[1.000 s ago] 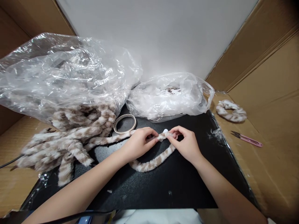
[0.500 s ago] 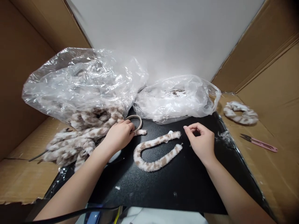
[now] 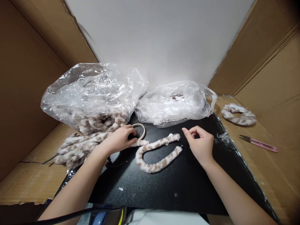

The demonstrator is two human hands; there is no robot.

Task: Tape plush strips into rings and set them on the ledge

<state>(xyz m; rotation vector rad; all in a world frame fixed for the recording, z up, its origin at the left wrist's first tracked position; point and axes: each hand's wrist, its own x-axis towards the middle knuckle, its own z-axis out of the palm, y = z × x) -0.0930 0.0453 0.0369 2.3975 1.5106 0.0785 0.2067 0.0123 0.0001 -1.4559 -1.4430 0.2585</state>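
A spotted furry strip (image 3: 152, 168) lies bent in a U on the black tabletop (image 3: 150, 190), its two ends toward the right. Near its upper end is a small clear tag (image 3: 170, 137). My left hand (image 3: 123, 137) is beside a pale ring (image 3: 142, 131), with its fingertips on the end of another furry strip (image 3: 141, 142). To the right of the U-shaped strip, my right hand (image 3: 199, 140) hovers with its fingers curled and thumb pressed to the index finger; whether something small is pinched there cannot be made out.
Furry strips (image 3: 77, 148) are heaped at left below a large clear bag (image 3: 93, 90). A second bag (image 3: 173, 106) stands at the back. On cardboard at right lie a furry ring (image 3: 241, 118) and pink snips (image 3: 260, 143).
My left hand has shifted slightly right, and the furry strip end under it now reaches the U-shaped strip. The view has shifted a little. My right hand keeps nearly the same pose.
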